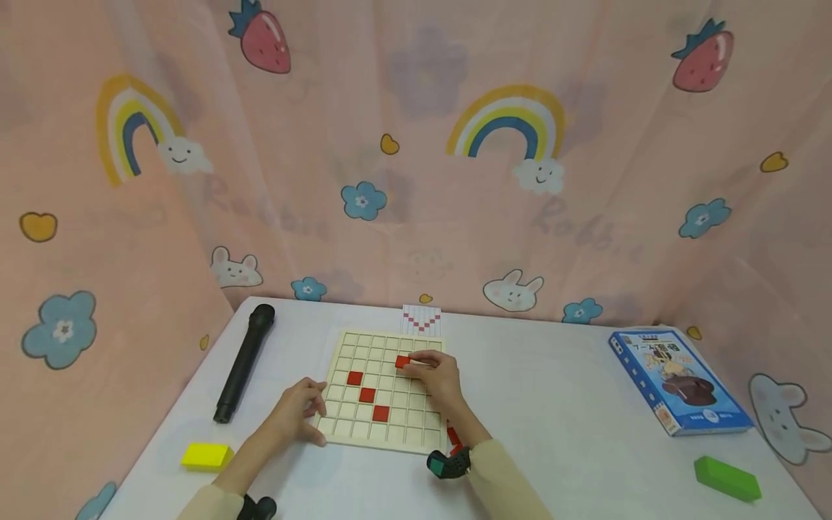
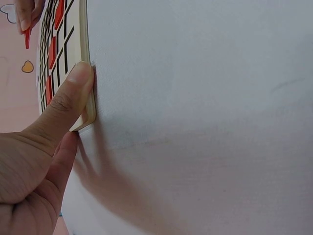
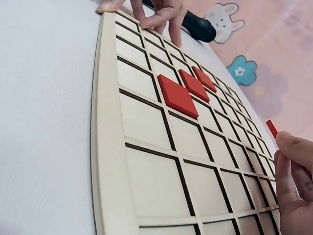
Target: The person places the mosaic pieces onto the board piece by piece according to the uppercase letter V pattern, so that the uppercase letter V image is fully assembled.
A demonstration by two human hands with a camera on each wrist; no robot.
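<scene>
A cream grid board (image 1: 416, 437) lies on the white table, with three red square tiles in a diagonal row: one upper left (image 1: 354, 378), one in the middle (image 1: 367, 395) and one lower right (image 1: 380, 414). My left hand (image 1: 295, 415) grips the board by its near left corner; the thumb (image 2: 73, 90) lies along the edge in the left wrist view. Over the far right part of the board, my right hand (image 1: 438, 379) pinches another red tile (image 3: 272, 128) between thumb and fingers. That tile is tilted and raised off the grid in the right wrist view.
More red tiles (image 1: 453, 437) lie beside the board, partly behind my right wrist. A pattern card (image 1: 421, 320) stands behind the board. A black microphone-shaped rod (image 1: 243, 365) and yellow block (image 1: 206, 457) are left; a blue box (image 1: 679, 383) and green block (image 1: 726, 478) are right.
</scene>
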